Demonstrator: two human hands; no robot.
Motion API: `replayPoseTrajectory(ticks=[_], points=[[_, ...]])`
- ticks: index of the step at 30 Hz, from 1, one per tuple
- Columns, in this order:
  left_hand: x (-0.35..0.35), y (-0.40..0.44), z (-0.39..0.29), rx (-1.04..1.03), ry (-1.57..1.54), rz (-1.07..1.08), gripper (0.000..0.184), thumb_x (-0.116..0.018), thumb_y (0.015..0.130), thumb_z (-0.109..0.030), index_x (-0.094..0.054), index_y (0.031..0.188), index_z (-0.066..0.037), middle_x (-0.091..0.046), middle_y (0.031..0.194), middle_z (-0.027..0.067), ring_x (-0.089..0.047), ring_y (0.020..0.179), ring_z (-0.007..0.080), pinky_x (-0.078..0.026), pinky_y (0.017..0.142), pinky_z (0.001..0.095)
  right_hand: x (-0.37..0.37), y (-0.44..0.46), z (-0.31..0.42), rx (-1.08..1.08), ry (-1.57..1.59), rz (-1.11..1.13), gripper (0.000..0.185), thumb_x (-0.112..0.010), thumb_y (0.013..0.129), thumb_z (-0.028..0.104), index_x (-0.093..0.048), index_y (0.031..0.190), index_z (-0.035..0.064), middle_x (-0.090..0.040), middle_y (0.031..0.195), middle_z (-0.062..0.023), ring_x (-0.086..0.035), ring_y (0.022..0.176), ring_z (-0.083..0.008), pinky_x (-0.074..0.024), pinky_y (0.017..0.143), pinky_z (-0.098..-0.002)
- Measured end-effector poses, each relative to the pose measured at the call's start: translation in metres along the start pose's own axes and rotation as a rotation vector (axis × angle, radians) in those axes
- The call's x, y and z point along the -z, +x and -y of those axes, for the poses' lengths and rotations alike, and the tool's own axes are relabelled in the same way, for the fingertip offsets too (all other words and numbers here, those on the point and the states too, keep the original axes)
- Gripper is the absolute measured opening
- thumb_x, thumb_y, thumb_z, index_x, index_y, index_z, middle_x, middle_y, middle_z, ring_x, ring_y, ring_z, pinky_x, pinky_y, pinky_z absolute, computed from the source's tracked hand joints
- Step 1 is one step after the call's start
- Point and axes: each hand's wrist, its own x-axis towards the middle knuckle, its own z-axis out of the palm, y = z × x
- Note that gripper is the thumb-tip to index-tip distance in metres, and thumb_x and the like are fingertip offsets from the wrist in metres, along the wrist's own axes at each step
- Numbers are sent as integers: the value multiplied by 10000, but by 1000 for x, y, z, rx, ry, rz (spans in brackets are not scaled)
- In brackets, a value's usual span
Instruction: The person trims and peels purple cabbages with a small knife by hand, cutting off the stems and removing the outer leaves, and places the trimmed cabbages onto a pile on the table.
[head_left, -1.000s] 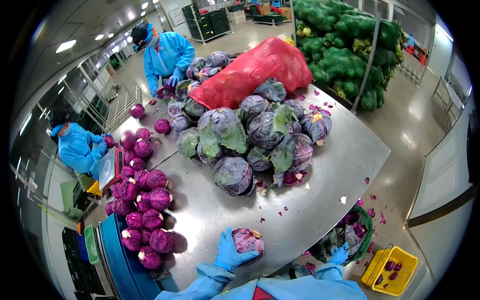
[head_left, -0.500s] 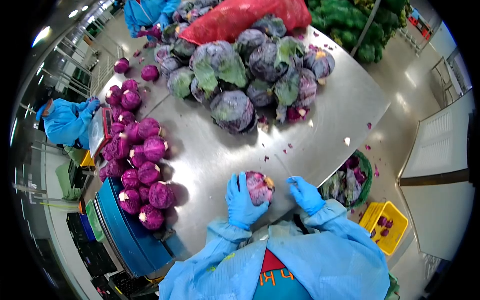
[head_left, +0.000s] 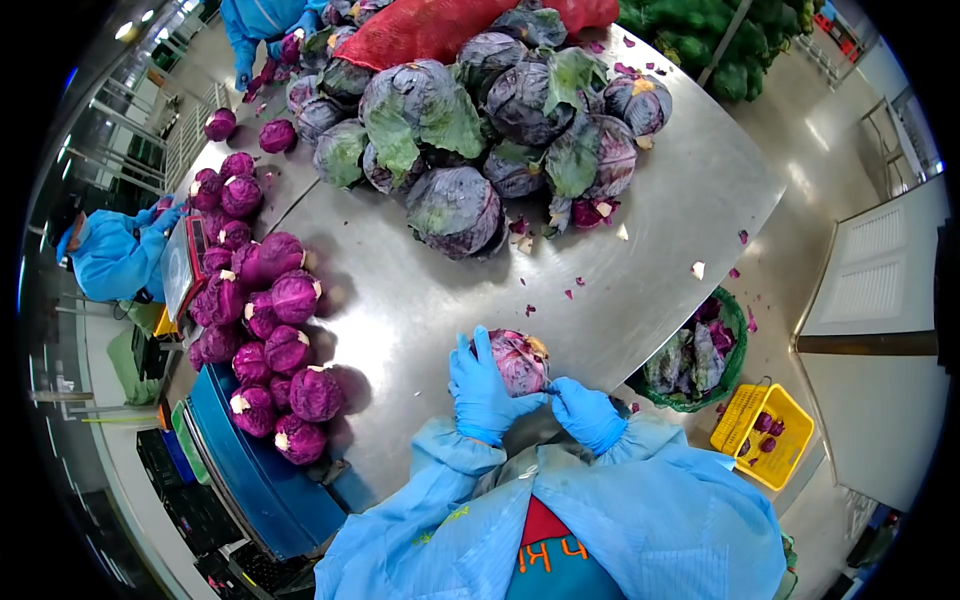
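My left hand (head_left: 483, 392), in a blue glove, grips the left side of a red cabbage (head_left: 520, 362) resting on the steel table (head_left: 400, 350) near my body. The cabbage's pale stem end faces right. Close against its lower right side, my right hand (head_left: 588, 412) is closed around a knife, whose thin blade reaches the cabbage and is mostly hidden. Beyond them lies a pile of untrimmed cabbages with loose outer leaves (head_left: 455, 210).
Trimmed purple cabbages (head_left: 295, 295) line the left side beside a scale (head_left: 180, 268). A red mesh sack (head_left: 430, 30) lies behind the pile. At right stand a green leaf bin (head_left: 690, 365) and yellow basket (head_left: 780, 440). Two co-workers (head_left: 118, 250) stand at left and far left.
My right hand has come up from the green bin with the knife and moved left to the cabbage. My left hand still holds the cabbage. The view has tilted down.
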Motion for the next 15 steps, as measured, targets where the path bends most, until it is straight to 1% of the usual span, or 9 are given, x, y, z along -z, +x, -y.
replayPoseTrajectory(ticks=[3,5,8,11,12,15], points=[[4,7,-5,-13,37,45,1251,-877,464,-519,-270,1413,26,-354,1374,302,-381,1236,462,-351,1026,508,3,9,-1,-29,-113,53,148,-533,895,209,-519,989,96,-630,873,-172,-633,686,-393,-505,599,-501],[2,10,-7,-10,45,17,1264,-878,457,-514,-261,1422,20,-361,1375,293,-382,1232,468,-354,1023,513,4,16,5,-77,-221,59,140,-512,894,209,-495,956,85,-612,843,-193,-625,659,-414,-500,569,-518],[3,13,-13,9,69,26,1274,-879,452,-505,-251,1431,15,-370,1377,284,-386,1223,478,-353,1020,524,9,22,15,-106,-294,129,155,-511,890,208,-491,949,66,-619,821,-195,-625,648,-409,-502,567,-516],[4,18,-17,31,89,41,1265,-881,449,-493,-261,1429,14,-376,1380,274,-387,1221,478,-351,1018,533,24,40,0,-2,-99,230,161,-520,884,204,-487,953,62,-636,817,-187,-636,654,-401,-508,572,-516],[4,19,-19,42,89,38,1260,-882,447,-488,-268,1427,14,-377,1381,270,-386,1221,476,-351,1018,535,26,43,0,-3,-126,229,163,-535,878,207,-490,951,68,-645,799,-185,-650,675,-395,-518,584,-513],[3,22,-24,109,80,65,1249,-881,448,-486,-283,1427,8,-366,1401,251,-373,1238,471,-348,1021,533,31,55,12,-122,-268,304,198,-513,910,238,-459,975,60,-633,815,-199,-635,704,-417,-510,599,-497]])
